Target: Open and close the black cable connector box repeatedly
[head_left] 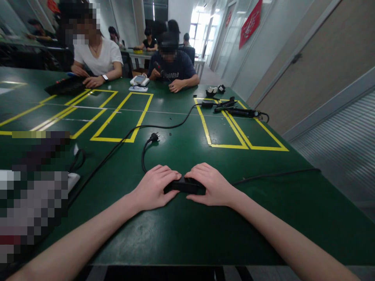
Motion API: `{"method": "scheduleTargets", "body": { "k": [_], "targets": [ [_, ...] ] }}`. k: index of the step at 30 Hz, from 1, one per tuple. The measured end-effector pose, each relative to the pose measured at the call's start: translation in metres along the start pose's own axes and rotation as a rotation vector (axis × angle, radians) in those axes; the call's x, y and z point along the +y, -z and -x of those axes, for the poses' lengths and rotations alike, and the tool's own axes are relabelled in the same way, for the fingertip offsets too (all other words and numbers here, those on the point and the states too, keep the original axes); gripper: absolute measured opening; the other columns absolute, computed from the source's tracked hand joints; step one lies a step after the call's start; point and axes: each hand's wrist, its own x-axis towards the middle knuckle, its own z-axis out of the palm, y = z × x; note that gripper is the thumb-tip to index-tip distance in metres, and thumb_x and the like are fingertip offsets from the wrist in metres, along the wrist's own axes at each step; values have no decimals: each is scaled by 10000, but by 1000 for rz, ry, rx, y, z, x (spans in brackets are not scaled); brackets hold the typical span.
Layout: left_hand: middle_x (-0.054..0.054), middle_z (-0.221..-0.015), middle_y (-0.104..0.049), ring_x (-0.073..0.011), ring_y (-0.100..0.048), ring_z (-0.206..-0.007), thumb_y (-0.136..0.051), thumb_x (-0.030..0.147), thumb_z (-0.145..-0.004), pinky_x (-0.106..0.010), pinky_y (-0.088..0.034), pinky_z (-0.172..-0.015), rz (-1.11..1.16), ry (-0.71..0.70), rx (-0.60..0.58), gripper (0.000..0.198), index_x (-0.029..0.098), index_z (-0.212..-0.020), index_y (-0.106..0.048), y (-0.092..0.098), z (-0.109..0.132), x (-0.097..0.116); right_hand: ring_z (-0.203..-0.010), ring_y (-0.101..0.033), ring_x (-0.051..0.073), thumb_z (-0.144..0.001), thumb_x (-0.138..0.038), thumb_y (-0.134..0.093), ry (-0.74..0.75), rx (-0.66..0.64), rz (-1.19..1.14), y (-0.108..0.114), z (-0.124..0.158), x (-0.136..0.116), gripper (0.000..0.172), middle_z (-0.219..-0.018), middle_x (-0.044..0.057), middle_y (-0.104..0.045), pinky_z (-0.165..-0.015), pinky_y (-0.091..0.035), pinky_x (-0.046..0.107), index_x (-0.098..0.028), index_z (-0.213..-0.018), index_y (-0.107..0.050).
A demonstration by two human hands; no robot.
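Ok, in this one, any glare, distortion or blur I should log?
Head view: pale glare on the green table beside the left forearm; far window washed out; right-hand wall leaning, likely wide-angle distortion; pixel blocks masking the lower left; left hand, right hand and black bar fairly clear.

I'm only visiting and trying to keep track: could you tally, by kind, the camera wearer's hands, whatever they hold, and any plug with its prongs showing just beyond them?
Hands: 2, the left hand and right hand
Held black block: 1
Black plug: 1
Total: 4
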Motion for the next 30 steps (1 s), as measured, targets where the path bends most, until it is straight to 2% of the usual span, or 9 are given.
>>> {"method": "scheduleTargets", "body": {
  "k": [3, 7, 12, 17, 21, 26, 30],
  "targets": [
    [-96, -1062, -756, -239, -702, -957, -632, 313, -988, -372, -529, -832, -9, -23, 24, 273, 150, -1205, -657, 3, 1, -1, -870, -660, 235, -1001, -323, -604, 54, 10, 81, 2, 0, 0, 213, -946, 98, -737, -791, -499, 380, -152, -1119, -651],
    [-95, -1019, -747, -234, -702, -922, -585, 379, -1025, -363, -540, -813, -14, -12, 2, 299, 158, -1197, -690, 6, 1, -1, -863, -662, 241, -1041, -357, -544, 67, -10, 147, 6, 2, -3, 260, -943, 108, -755, -810, -515, 400, -148, -1120, -679],
    [-99, -1013, -745, -235, -708, -922, -573, 391, -1026, -366, -556, -817, -4, -17, -6, 307, 159, -1180, -703, 6, 2, 1, -893, -678, 235, -1039, -378, -548, 60, 16, 112, 6, 2, -5, 280, -960, 112, -756, -798, -520, 385, -146, -1109, -690],
    [-110, -1113, -758, -241, -726, -1008, -592, 374, -1017, -375, -584, -868, 25, -21, 47, 344, 173, -1288, -659, 3, 1, 3, -855, -684, 239, -1040, -369, -555, 63, 33, 100, 6, 2, -6, 276, -946, 114, -759, -744, -513, 386, -146, -1131, -690],
    [-95, -1045, -779, -224, -748, -940, -574, 344, -1036, -362, -587, -843, 76, -60, 35, 273, 171, -1224, -672, 2, 1, 3, -837, -685, 227, -1028, -396, -581, 59, 43, 66, 6, 2, -6, 278, -926, 98, -758, -721, -508, 369, -162, -1117, -700],
    [-98, -1094, -783, -235, -756, -985, -585, 348, -1034, -368, -585, -863, 74, -42, 37, 295, 174, -1265, -641, 1, 0, 4, -814, -690, 224, -1035, -371, -587, 97, 55, 94, 4, 3, -6, 270, -921, 108, -764, -685, -486, 355, -145, -1134, -697],
    [-96, -1105, -786, -223, -758, -976, -541, 331, -1066, -356, -580, -846, 21, -96, 59, 269, 171, -1264, -627, 0, 0, 4, -842, -708, 223, -989, -387, -653, 14, 74, -50, 5, 3, -7, 272, -971, 100, -767, -733, -515, 352, -166, -1146, -668]
  ]
}}
